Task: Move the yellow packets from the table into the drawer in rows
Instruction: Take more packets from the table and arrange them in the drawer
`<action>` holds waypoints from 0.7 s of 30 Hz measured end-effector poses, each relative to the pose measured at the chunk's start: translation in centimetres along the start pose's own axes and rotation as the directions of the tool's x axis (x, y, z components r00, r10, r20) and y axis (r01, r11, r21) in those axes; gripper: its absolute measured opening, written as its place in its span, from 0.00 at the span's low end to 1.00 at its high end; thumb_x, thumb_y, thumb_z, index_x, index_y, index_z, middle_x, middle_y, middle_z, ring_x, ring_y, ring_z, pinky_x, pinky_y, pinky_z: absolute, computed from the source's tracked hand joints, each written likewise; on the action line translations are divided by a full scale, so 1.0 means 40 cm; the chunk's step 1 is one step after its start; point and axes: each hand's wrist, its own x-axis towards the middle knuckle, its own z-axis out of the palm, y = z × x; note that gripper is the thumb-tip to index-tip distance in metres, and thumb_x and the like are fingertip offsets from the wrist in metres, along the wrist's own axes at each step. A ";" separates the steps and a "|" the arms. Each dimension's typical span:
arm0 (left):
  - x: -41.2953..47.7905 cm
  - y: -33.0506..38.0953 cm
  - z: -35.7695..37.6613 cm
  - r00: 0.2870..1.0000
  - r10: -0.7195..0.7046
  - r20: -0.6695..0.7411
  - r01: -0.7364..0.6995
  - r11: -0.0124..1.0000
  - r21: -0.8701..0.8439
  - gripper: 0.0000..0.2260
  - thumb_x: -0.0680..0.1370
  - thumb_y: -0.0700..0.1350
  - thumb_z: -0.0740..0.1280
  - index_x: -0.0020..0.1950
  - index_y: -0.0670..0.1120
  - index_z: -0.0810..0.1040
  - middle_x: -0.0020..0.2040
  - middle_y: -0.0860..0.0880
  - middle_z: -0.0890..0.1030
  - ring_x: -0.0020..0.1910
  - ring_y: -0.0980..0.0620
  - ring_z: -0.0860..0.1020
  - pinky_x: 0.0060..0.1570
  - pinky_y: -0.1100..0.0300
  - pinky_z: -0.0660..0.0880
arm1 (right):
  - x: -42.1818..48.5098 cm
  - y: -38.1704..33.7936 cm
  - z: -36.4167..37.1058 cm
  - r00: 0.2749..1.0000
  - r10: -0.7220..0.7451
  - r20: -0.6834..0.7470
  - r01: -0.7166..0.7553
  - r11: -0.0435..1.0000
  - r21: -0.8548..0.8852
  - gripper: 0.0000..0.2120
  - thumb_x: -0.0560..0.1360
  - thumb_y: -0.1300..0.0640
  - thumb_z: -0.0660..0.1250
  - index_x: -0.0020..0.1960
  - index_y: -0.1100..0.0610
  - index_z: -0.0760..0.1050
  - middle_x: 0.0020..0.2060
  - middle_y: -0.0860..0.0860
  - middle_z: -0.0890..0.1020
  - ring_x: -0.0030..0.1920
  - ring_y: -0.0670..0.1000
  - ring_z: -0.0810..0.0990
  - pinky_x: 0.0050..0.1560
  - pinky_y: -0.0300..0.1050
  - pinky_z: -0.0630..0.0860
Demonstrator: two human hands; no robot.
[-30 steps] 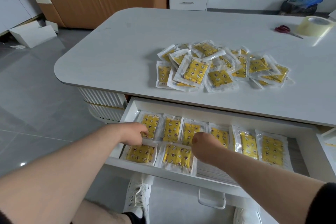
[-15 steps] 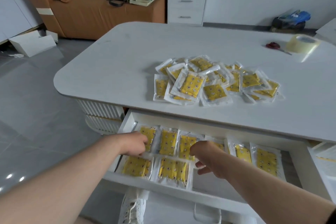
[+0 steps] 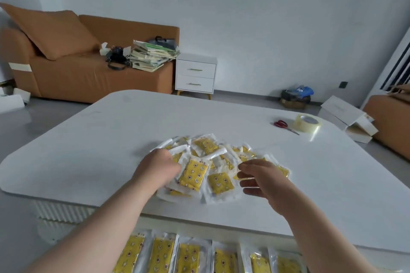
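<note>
A heap of yellow packets (image 3: 218,162) in clear wrappers lies on the white table (image 3: 88,150), near its front edge. My left hand (image 3: 157,167) rests on the heap's left side, fingers curled around the edge of one yellow packet (image 3: 193,174) that sits tilted on top. My right hand (image 3: 260,178) hovers over the heap's right side with fingers spread, holding nothing. Below the table edge, a row of several yellow packets (image 3: 190,258) lies side by side in the open drawer; the drawer's walls are out of view.
Red-handled scissors (image 3: 281,124) and a roll of clear tape (image 3: 307,122) lie at the table's far right. Behind the table stand an orange sofa (image 3: 84,77), a white nightstand (image 3: 195,75) and white boxes (image 3: 346,115) on the floor.
Both hands have left the drawer and come up onto the heap on the table. The view has tilted upward, so only the back row in the drawer still shows.
</note>
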 end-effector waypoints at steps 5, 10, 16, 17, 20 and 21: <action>0.042 0.029 0.110 0.999 0.031 -0.025 -0.021 0.947 0.321 0.21 0.70 0.64 0.65 0.50 0.48 0.76 0.55 0.46 0.78 0.56 0.42 0.78 0.44 0.57 0.72 | 0.092 0.011 0.034 0.979 -0.113 -0.171 0.074 0.974 -0.215 0.03 0.74 0.58 0.68 0.44 0.54 0.80 0.37 0.52 0.82 0.37 0.51 0.79 0.48 0.52 0.81; 0.078 0.009 0.157 0.999 0.032 -0.028 -0.016 0.891 0.455 0.30 0.69 0.64 0.69 0.62 0.47 0.72 0.62 0.46 0.69 0.60 0.41 0.74 0.53 0.51 0.74 | 0.126 0.051 0.090 0.978 -0.130 -0.165 -0.018 0.731 -0.682 0.18 0.74 0.45 0.66 0.58 0.55 0.75 0.45 0.48 0.79 0.45 0.50 0.78 0.43 0.44 0.75; 0.095 0.002 0.144 1.000 -0.028 -0.008 0.028 0.920 0.391 0.32 0.69 0.58 0.75 0.65 0.46 0.67 0.62 0.44 0.68 0.60 0.41 0.76 0.51 0.52 0.74 | 0.138 0.066 0.130 0.981 -0.114 -0.159 -0.050 0.639 -0.768 0.20 0.72 0.43 0.67 0.55 0.57 0.71 0.46 0.49 0.77 0.46 0.53 0.76 0.42 0.43 0.72; 0.097 0.003 0.145 0.999 -0.032 -0.010 0.034 0.927 0.374 0.32 0.69 0.57 0.76 0.65 0.46 0.66 0.62 0.44 0.68 0.59 0.41 0.76 0.50 0.53 0.74 | 0.136 0.068 0.135 0.981 -0.110 -0.159 -0.055 0.629 -0.776 0.20 0.73 0.44 0.68 0.55 0.56 0.70 0.46 0.49 0.76 0.47 0.53 0.76 0.43 0.43 0.71; 0.103 0.002 0.145 0.999 -0.023 -0.025 0.030 0.943 0.332 0.28 0.69 0.53 0.76 0.62 0.46 0.66 0.59 0.45 0.74 0.56 0.43 0.77 0.45 0.56 0.73 | 0.137 0.073 0.143 0.982 -0.102 -0.160 -0.058 0.642 -0.764 0.24 0.73 0.43 0.69 0.60 0.57 0.68 0.52 0.50 0.78 0.53 0.53 0.77 0.45 0.43 0.71; 0.105 0.000 0.143 0.999 -0.030 -0.023 0.036 0.949 0.313 0.27 0.69 0.52 0.75 0.60 0.46 0.66 0.56 0.47 0.76 0.54 0.44 0.78 0.44 0.57 0.72 | 0.139 0.075 0.143 0.982 -0.091 -0.165 -0.063 0.667 -0.743 0.24 0.73 0.44 0.70 0.61 0.57 0.69 0.50 0.49 0.78 0.51 0.52 0.77 0.43 0.43 0.71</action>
